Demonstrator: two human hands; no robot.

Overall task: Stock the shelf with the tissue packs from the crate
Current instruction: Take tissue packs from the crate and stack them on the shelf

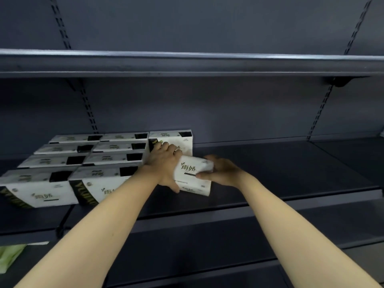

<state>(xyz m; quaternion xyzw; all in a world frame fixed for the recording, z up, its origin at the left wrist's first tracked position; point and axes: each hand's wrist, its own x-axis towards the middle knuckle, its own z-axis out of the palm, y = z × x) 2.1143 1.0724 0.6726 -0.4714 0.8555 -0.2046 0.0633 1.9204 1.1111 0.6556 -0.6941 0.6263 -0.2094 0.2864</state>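
Observation:
A white tissue pack [193, 175] with green lettering stands tilted on the dark shelf [280, 169], held between both hands. My left hand [164, 163] grips its left side, fingers curled over the top edge. My right hand [222, 169] holds its right end, thumb on the front face. Right behind it stands another pack [182, 140], upright near the back. To the left, two rows of several packs [87, 163] run from the back wall to the shelf front. The crate is out of view.
An upper shelf [187, 63] overhangs the hands. The shelf right of the held pack is bare up to the slotted upright [320, 113]. A lower shelf edge [207, 225] lies below my forearms. Something light green [10, 256] sits at the bottom left.

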